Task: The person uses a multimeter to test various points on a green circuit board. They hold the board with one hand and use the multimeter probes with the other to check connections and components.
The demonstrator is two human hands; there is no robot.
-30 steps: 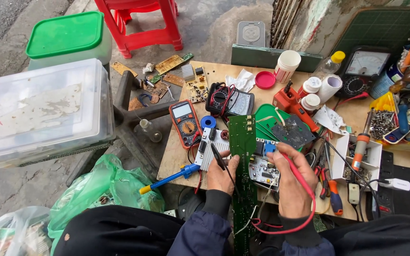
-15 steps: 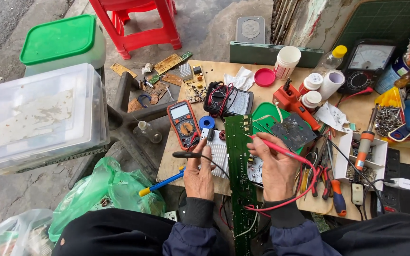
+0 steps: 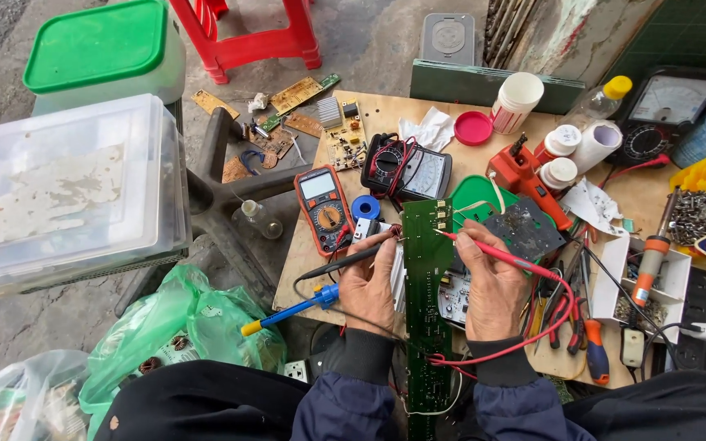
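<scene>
A long green circuit board (image 3: pixel 426 278) lies upright along the wooden table (image 3: pixel 386 110) in front of me. My left hand (image 3: pixel 367 282) grips a black test probe (image 3: pixel 345 263) whose tip rests at the board's upper left edge. My right hand (image 3: pixel 493 286) holds a red test probe (image 3: pixel 507 255) with its tip touching the board near the top right. A red lead (image 3: pixel 525 343) loops from it under my wrist. An orange digital multimeter (image 3: pixel 323 208) lies just left of the board.
A black analog meter (image 3: pixel 406 170), red tool (image 3: pixel 525 184), blue-and-yellow soldering iron (image 3: pixel 288 312), screwdrivers (image 3: pixel 594 351) and screw trays (image 3: pixel 692 216) crowd the table. Clear plastic bin (image 3: pixel 67 188), green bag (image 3: pixel 181 327), red stool (image 3: pixel 243 37) stand at left.
Both hands moved up the board. The black probe swung from lying flat at left to the board's upper left edge; the red probe tip shifted onto the board's top right.
</scene>
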